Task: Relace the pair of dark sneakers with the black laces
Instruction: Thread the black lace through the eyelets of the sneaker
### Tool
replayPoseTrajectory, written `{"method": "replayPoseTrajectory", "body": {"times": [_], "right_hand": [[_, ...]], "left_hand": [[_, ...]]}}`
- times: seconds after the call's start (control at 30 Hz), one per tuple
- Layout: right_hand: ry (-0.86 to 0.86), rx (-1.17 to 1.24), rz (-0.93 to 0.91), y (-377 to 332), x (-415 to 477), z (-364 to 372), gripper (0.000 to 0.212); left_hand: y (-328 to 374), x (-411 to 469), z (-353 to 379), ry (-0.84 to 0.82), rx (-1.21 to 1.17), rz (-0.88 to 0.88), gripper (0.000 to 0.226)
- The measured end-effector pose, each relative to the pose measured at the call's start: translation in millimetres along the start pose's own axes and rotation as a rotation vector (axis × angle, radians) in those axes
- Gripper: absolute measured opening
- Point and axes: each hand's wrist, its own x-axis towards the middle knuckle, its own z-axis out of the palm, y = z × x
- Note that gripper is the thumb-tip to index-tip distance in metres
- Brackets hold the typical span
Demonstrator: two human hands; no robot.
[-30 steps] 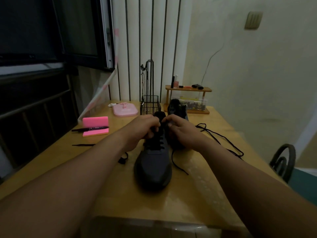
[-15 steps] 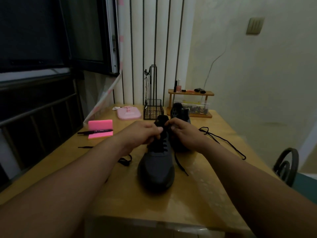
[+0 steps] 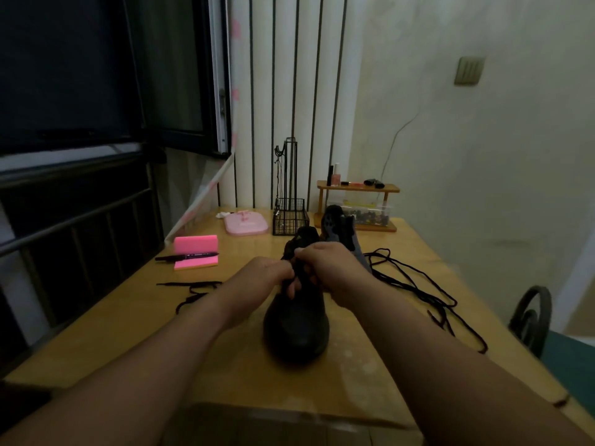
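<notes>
Room: dark window (image 3: 64, 75) at 10 o'clock, pale wall (image 3: 483, 156) at 2.
Table (image 3: 128, 317): wood; pad (image 3: 195, 246) and pen (image 3: 186, 256) at 10, bare wood along the near edge.
Left hand (image 3: 260, 278): fingers curled tight on the lacing!
Sneaker (image 3: 297, 329): dead centre, toe at 6.
Right hand (image 3: 331, 268): curled there too, touching the left.
Right side: second sneaker (image 3: 341, 230) at 1, loose lace (image 3: 415, 284) at 3, chair (image 3: 531, 317) off the edge.

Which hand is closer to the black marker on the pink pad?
Left. The left hand is at the lacing of the near sneaker, right of the black marker; the right hand lies beyond it, on the sneaker's other side.
</notes>
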Motion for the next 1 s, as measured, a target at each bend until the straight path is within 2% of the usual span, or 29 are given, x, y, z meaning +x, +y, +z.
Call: {"method": "replayPoseTrajectory", "body": {"times": [0.1, 0.17, 0.23, 0.3, 0.4, 0.53, 0.63, 0.77, 0.9, 1.0], "right_hand": [[0.011, -0.115, -0.2, 0.6, -11.8, 2.0, 0.018], [-0.11, -0.259, -0.338, 3.9, -28.3, 4.7, 0.015], [-0.238, -0.467, -0.393, 11.5, -42.4, 7.4, 0.013], [-0.297, -0.564, -0.358, 18.5, -52.6, 4.3, 0.012], [-0.304, -0.438, -0.255, 23.2, -62.9, -7.0, 0.013], [-0.091, -0.127, -0.005, 22.4, -60.0, -11.0, 0.039], [0.013, -0.105, 0.099, 16.5, -37.7, -4.4, 0.051], [0.189, -0.326, -0.014, 11.3, -3.4, 9.3, 0.046], [0.087, -0.429, -0.13, 20.6, 8.5, 6.7, 0.039], [-0.011, -0.544, -0.179, 23.0, 11.5, -2.9, 0.036]], "left_hand": [[-5.3, -2.3, 3.0, 0.095, -0.207, -0.132, 0.048], [-0.4, -3.0, 2.4, 0.088, -0.293, -0.175, 0.055], [9.5, -5.4, 5.3, 0.063, -0.238, -0.145, 0.046], [16.0, -6.7, 9.4, 0.13, -0.159, -0.095, 0.03], [15.6, -12.4, 12.8, 0.239, -0.177, -0.056, 0.021], [17.3, -22.9, 20.4, 0.169, -0.05, 0.015, 0.018], [20.5, -20.8, 29.1, 0.102, 0.062, 0.037, 0.016], [14.9, -14.5, 28.7, 0.112, 0.09, 0.037, 0.016], [-1.5, -1.8, 21.5, 0.265, -0.154, -0.033, 0.019], [-15.0, 17.9, 16.8, 0.325, -0.078, -0.06, 0.011]]}}
